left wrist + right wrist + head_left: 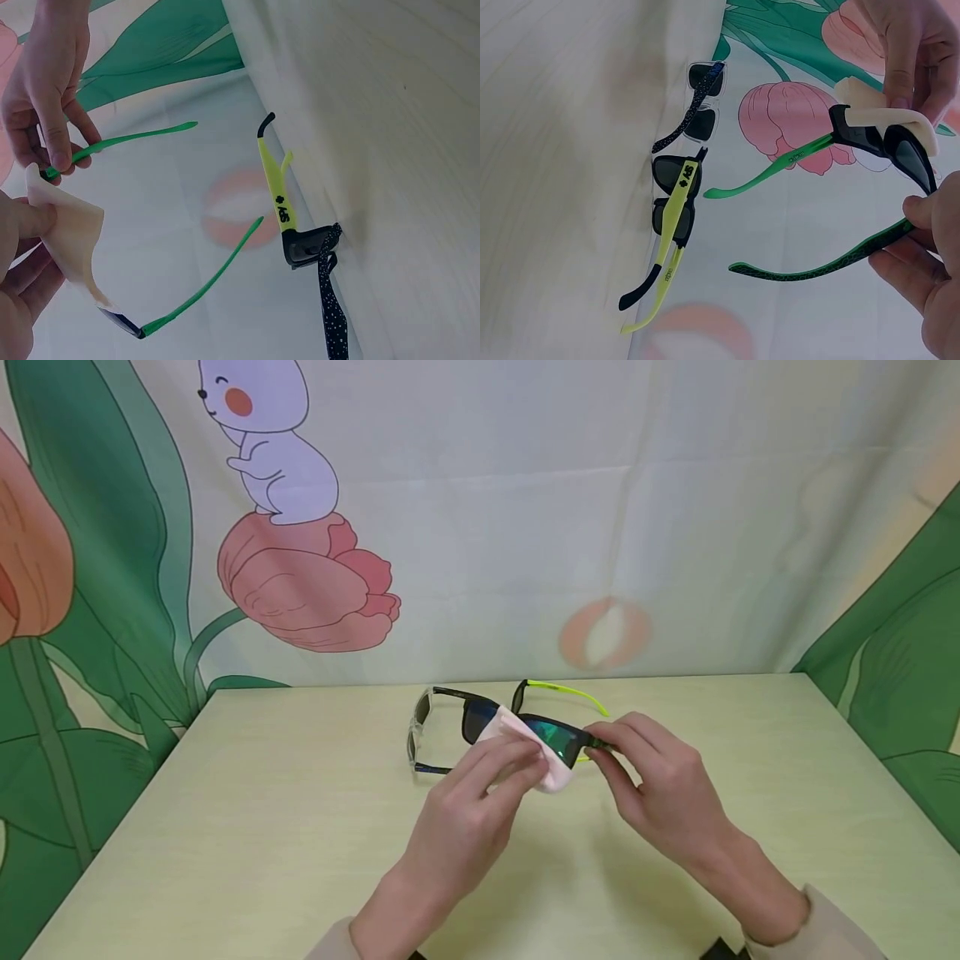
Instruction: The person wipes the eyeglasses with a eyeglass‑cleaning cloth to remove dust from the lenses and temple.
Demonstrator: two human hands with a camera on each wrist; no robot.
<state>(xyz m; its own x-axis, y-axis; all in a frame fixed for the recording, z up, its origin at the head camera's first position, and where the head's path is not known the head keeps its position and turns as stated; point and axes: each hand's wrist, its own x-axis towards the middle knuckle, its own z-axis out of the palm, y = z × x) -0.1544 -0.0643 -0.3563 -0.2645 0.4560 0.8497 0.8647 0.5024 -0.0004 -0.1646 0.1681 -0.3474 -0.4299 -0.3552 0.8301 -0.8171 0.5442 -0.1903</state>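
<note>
Head view: I hold the black-framed sunglasses [558, 742] up off the table [247, 852]; taking them as the clock's centre, my left hand [468, 814] is between seven and eight o'clock, with thumb and fingers pinching a pale cloth [555, 774] across the middle of the front. My right hand [667, 781], between three and four, pinches the frame by its hinge, thumb against fingers. The clear-framed pair [413, 727] rests on the table at nine o'clock, and the yellow-armed pair [566, 687] between one and two, largely hidden behind what I hold. Only from here do I see the blue-green mirror sheen on my lenses; the right wrist view gives their dark backs instead. It also shows the full length of both green arms [810, 154], one darkly patterned, and my thumb gripping beside that one's hinge. There both resting pairs show two lenses each, and the clear one has a dark speckled arm [694, 109]. Black lettering [282, 208] on a yellow arm reads in both wrist views but not from my head. The left wrist view shows my left thumb laid on the cloth's face.
</note>
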